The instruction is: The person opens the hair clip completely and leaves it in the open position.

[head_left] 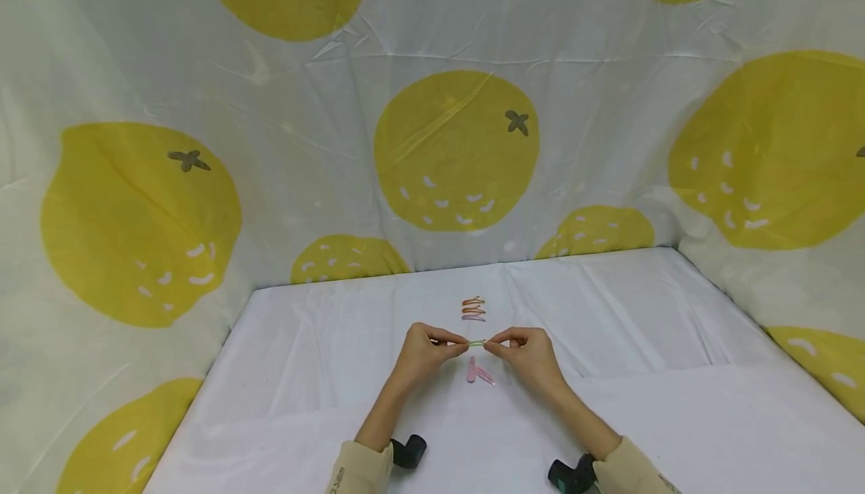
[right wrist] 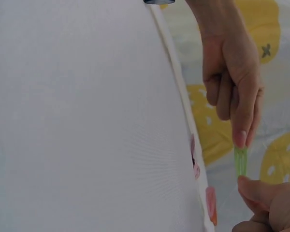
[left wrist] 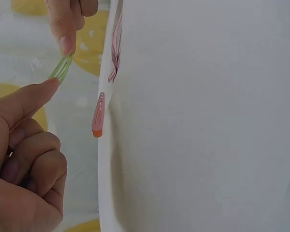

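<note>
A light green snap hair clip is held up between both hands, its two halves slightly apart in the head view. My left hand pinches one end between thumb and forefinger. The opposite end is pinched the same way by my right hand. The fingertips cover both ends of the clip. Just nearer to me lie a pink hair clip and a second pink hair clip, angled apart. Beyond the hands, an orange hair clip heads a short row of clips.
A white cloth covers the table. Lemon-patterned fabric hangs behind it and along both sides. Black wrist cameras sit by the cuffs of the beige sleeves.
</note>
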Demonstrator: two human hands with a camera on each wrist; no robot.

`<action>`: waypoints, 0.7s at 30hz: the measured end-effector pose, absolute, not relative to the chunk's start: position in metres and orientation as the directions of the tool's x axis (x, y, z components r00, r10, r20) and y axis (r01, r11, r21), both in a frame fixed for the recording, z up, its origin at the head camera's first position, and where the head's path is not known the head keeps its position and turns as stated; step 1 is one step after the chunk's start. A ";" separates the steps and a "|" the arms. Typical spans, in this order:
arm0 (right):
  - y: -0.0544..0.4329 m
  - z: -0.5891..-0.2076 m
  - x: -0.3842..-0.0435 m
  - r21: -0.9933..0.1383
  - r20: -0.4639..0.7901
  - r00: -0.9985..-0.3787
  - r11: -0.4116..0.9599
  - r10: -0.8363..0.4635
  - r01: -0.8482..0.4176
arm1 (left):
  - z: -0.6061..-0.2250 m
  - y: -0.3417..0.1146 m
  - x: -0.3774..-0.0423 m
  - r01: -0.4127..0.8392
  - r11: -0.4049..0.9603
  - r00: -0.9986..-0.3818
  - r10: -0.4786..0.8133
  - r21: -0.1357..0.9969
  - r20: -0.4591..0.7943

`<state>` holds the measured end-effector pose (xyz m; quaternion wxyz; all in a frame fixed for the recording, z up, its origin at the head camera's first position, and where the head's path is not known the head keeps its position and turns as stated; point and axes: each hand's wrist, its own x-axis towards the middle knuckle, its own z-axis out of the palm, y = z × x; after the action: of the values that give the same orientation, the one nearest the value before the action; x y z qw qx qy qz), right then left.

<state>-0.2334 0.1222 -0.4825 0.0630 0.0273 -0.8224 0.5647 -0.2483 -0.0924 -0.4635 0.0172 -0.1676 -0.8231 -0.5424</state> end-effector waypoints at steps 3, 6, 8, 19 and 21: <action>0.123 -0.484 -0.238 -0.925 0.133 -0.991 0.360 0.002 -0.124 | -0.461 -0.093 -0.252 0.277 0.390 -0.950 0.247 0.878 0.190; 0.123 -0.485 -0.244 -0.926 0.122 -0.993 0.359 -0.003 -0.115 | -0.462 -0.091 -0.259 0.272 0.407 -0.953 0.241 0.872 0.185; 0.122 -0.486 -0.248 -0.927 0.112 -0.994 0.361 0.005 -0.103 | -0.464 -0.091 -0.265 0.271 0.420 -0.954 0.239 0.866 0.182; 0.116 -0.497 -0.278 -0.933 0.072 -0.996 0.357 0.053 -0.049 | -0.473 -0.087 -0.294 0.235 0.456 -0.970 0.159 0.858 0.181; 0.116 -0.498 -0.282 -0.929 0.074 -0.996 0.366 0.055 -0.049 | -0.474 -0.086 -0.298 0.219 0.463 -0.974 0.151 0.859 0.167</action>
<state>-0.2822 0.1158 -0.4981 0.0461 -0.0016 -0.8252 0.5629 -0.2982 -0.0857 -0.4738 0.0336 -0.1082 -0.8546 -0.5067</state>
